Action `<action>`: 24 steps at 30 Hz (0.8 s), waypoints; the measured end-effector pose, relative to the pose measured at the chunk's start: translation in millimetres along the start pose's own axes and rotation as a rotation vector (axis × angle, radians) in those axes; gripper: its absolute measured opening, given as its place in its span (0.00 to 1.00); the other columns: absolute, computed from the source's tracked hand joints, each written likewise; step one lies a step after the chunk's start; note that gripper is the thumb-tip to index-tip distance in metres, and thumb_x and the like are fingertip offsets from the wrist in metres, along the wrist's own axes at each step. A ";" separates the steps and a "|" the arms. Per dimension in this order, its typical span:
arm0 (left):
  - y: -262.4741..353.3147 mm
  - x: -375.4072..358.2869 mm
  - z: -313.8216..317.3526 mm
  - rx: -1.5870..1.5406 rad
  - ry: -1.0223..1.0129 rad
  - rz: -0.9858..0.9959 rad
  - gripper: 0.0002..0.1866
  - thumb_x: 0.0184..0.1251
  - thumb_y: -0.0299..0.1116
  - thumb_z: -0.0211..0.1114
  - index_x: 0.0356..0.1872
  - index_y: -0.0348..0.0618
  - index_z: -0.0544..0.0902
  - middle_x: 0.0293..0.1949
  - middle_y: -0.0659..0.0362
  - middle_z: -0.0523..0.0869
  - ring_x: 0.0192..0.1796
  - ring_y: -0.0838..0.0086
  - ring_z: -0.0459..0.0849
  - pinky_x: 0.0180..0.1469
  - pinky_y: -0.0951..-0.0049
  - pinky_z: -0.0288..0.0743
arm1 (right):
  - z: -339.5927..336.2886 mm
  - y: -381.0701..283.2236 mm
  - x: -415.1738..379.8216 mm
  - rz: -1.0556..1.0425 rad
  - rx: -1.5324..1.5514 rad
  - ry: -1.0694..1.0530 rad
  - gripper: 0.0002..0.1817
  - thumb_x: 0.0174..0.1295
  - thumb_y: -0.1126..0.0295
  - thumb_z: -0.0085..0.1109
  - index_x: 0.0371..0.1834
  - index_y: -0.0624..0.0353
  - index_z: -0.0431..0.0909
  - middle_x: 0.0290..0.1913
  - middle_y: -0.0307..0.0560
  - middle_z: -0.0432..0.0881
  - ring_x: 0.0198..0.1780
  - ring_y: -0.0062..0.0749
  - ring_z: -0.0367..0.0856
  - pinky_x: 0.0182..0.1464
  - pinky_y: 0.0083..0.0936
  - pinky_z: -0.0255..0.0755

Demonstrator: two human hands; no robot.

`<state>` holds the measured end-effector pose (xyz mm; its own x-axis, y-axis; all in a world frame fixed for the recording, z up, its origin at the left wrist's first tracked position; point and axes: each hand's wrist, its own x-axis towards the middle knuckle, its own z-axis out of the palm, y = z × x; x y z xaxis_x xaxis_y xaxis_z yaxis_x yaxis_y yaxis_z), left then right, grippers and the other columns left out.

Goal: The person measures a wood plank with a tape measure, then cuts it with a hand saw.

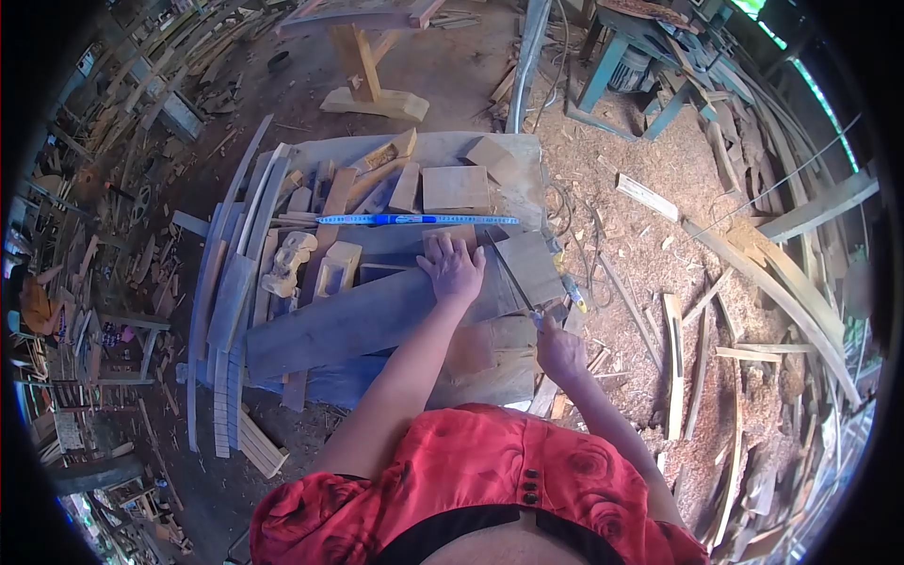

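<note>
My left hand lies with its fingers spread on a long grey plank and over the edge of a small brown wood block. My right hand is closed around the handle of a handsaw. The saw's thin dark blade points away from me and crosses the right part of the plank, beside a squarish grey board section. Its teeth cannot be made out. Beyond my left hand, a blue-and-white ruler strip lies across the wood, with a blue marker on it.
The low worktable carries several wood blocks, a carved pale piece and long strips on its left. A power cable lies at right on sawdust-covered ground with scattered offcuts. A motor machine stands far right.
</note>
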<state>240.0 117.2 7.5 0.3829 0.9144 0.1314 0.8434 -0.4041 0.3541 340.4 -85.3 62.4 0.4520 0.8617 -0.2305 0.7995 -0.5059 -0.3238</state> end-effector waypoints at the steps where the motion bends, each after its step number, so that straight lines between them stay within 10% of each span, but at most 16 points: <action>1: 0.1 0.7 -1.1 0.000 -0.006 -0.003 0.25 0.66 0.52 0.48 0.49 0.38 0.73 0.61 0.48 0.64 0.68 0.52 0.55 0.61 0.31 0.47 | 0.1 -1.5 1.9 -0.005 -0.015 0.007 0.08 0.62 0.66 0.45 0.41 0.56 0.65 0.23 0.59 0.79 0.29 0.56 0.80 0.30 0.46 0.72; 24: 0.7 0.6 -3.7 -0.021 -0.020 -0.016 0.26 0.66 0.51 0.48 0.51 0.38 0.72 0.62 0.48 0.63 0.69 0.50 0.54 0.61 0.31 0.46 | 3.0 -9.2 12.9 -0.037 -0.013 -0.011 0.11 0.61 0.67 0.45 0.42 0.63 0.66 0.25 0.62 0.80 0.29 0.58 0.80 0.32 0.48 0.73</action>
<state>239.4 117.6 11.2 0.3769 0.9200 0.1072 0.8415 -0.3885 0.3753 337.6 -69.7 59.7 0.4175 0.8795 -0.2282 0.8207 -0.4728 -0.3208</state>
